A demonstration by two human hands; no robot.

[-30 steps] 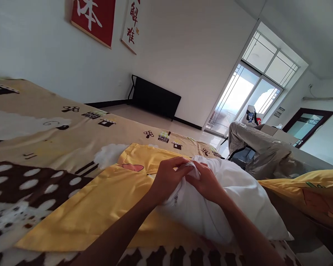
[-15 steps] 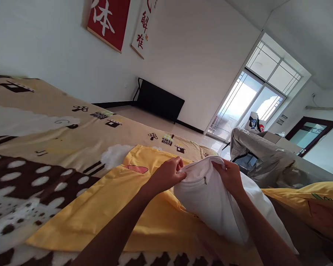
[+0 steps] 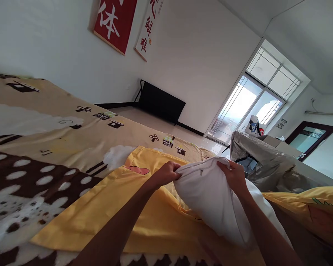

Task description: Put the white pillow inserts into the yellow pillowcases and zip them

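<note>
A white zippered pillow (image 3: pixel 208 195) is lifted at its far end between my two hands. My left hand (image 3: pixel 166 173) pinches one corner of it, and my right hand (image 3: pixel 233 175) grips the opposite corner, fingers closed on the cloth. A small zipper pull (image 3: pixel 201 172) shows along the seam between them. Under the pillow and to its left a yellow pillowcase (image 3: pixel 108 207) with a pink printed figure lies spread out. The pillow's near part is partly hidden behind my right forearm.
A patterned brown and beige blanket (image 3: pixel 100 136) covers the bed. Another yellow printed item (image 3: pixel 308 201) lies at the right edge. Plastic-covered furniture (image 3: pixel 272 162) stands beyond on the right, and a black folded panel (image 3: pixel 162 101) leans against the far wall.
Both hands keep hold of the pillow's corners. The edge between them has been turned and pulled tauter, and the zipper pull has shifted slightly up and left. The camera view has moved a little.
</note>
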